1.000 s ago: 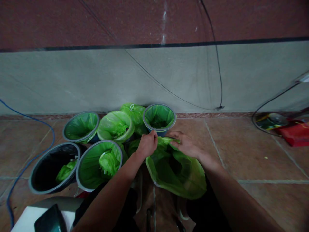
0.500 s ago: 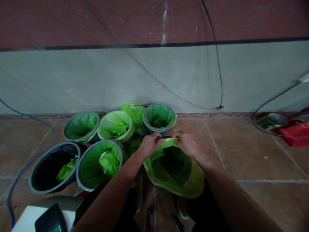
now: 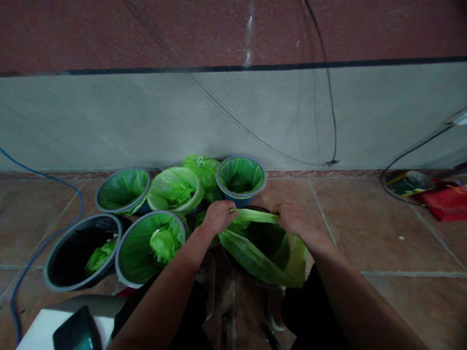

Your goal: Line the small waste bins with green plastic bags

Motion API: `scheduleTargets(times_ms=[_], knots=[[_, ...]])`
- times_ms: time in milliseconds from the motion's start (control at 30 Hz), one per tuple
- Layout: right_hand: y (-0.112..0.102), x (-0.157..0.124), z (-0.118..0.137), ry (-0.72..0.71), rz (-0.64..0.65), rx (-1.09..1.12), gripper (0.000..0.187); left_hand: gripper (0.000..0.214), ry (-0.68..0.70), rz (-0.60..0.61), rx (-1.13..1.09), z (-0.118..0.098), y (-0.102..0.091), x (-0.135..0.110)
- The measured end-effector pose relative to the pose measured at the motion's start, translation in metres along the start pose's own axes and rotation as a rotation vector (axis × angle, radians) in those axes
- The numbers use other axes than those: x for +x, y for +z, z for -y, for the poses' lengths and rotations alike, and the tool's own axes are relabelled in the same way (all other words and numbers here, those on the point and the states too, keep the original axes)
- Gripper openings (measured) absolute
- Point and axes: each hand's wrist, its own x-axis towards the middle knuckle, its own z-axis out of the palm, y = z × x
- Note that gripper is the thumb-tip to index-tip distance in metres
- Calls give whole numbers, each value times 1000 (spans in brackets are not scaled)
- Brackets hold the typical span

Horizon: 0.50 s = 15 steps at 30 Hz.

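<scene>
A green plastic bag (image 3: 264,253) lines a dark bin in front of me, its mouth stretched wide. My left hand (image 3: 218,217) is closed on the bag's far rim at the left. My right hand (image 3: 292,218) is closed on the same rim at the right. The strip of bag edge (image 3: 253,215) is pulled taut between the two hands. The bin itself is mostly hidden under the bag.
Several round bins stand to the left and behind: a dark one with a crumpled green bag (image 3: 82,253), a green-lined one (image 3: 150,245), others by the wall (image 3: 123,190), (image 3: 175,189), (image 3: 241,177). A blue cable (image 3: 44,238) runs at left. Red items (image 3: 443,200) lie at far right.
Both hands have moved apart along the bag's far rim, stretching it taut, and the bag's mouth has been pulled further open over the bin.
</scene>
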Motion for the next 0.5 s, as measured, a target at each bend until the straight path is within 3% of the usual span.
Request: scheduleTargets(times_ms=[167, 267, 367, 500], knots=[[-4, -1, -1, 28, 82, -64, 23, 13, -45, -36, 56, 4, 7, 0], [1, 0, 4, -56, 92, -80, 47, 12, -70, -88, 20, 5, 12, 2], [9, 3, 14, -160, -28, -66, 66, 11, -20, -98, -10, 1, 18, 2], [18, 8, 22, -261, -61, -1, 39, 13, 44, -88, -7, -6, 26, 0]])
